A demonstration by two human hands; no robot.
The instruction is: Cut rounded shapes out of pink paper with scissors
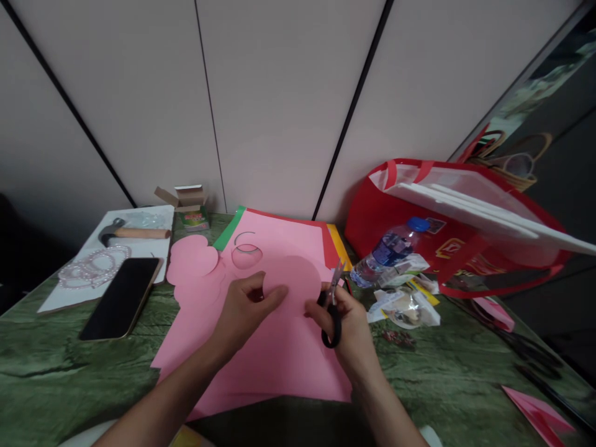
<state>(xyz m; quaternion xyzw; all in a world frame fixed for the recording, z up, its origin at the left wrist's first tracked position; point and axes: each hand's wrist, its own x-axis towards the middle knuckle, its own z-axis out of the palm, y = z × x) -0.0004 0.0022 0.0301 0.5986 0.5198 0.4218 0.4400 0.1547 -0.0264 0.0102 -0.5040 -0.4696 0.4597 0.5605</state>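
Note:
A round pink paper disc [292, 279] is raised above a stack of pink paper sheets [279, 366]. My left hand [246, 305] pinches the disc's left edge between thumb and fingers. At the disc's right edge is my right hand [342, 316], closed on a pair of scissors [331, 313] with black handles; the blades point up and away from me. Whether the right fingers also touch the disc is hard to tell. More cut pink rounds [193, 261] lie overlapping at the stack's left. Curved pencil-like lines or cuts mark the top sheet.
To the left are a black phone [121, 299], a hammer [139, 233], beaded strands [95, 267] and a small open box [193, 214]. On the right are a water bottle [388, 251], plastic packets [410, 307] and a red bag [372, 192]. A wall stands behind.

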